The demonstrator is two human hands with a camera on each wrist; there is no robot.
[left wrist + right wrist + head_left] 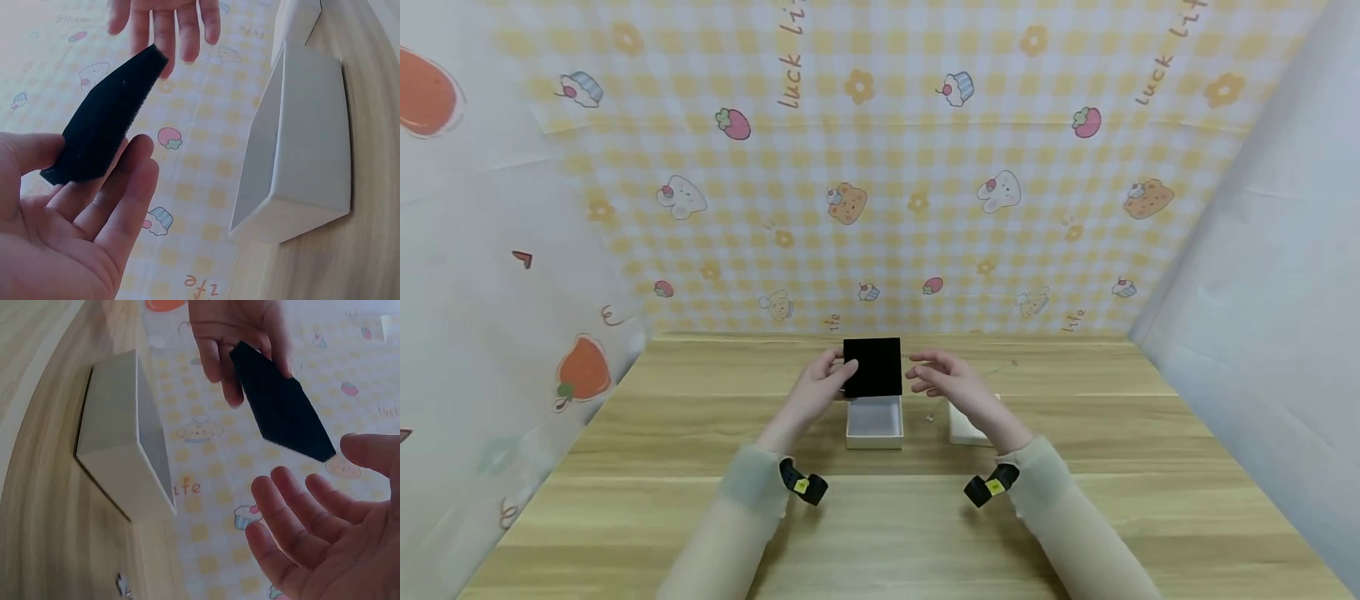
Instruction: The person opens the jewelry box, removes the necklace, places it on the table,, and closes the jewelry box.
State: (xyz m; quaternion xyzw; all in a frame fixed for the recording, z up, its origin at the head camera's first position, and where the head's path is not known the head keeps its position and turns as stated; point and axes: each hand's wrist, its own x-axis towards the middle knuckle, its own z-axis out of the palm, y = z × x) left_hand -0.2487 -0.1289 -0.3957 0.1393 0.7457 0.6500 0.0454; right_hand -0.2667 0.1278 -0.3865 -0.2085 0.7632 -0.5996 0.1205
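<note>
A thin black square pad (872,367) is held upright above an open white box (875,442). My left hand (822,383) pinches its left edge, thumb on the near face and fingers behind. In the left wrist view, the black pad (103,119) tilts over the thumb and fingers. My right hand (946,380) is just right of the pad, apart from it, with fingers spread and loosely bent. The right wrist view shows that hand (325,537) holding nothing, palm toward the pad (284,406). Inside the box (112,419) a pale grey floor shows.
A white lid or second box part (967,427) lies partly under my right forearm. Between it and the box is a small shiny piece (929,418), too small to identify. A thin chain-like strand (1003,367) lies farther back. Patterned cloth (880,167) hangs behind the wooden table (880,525).
</note>
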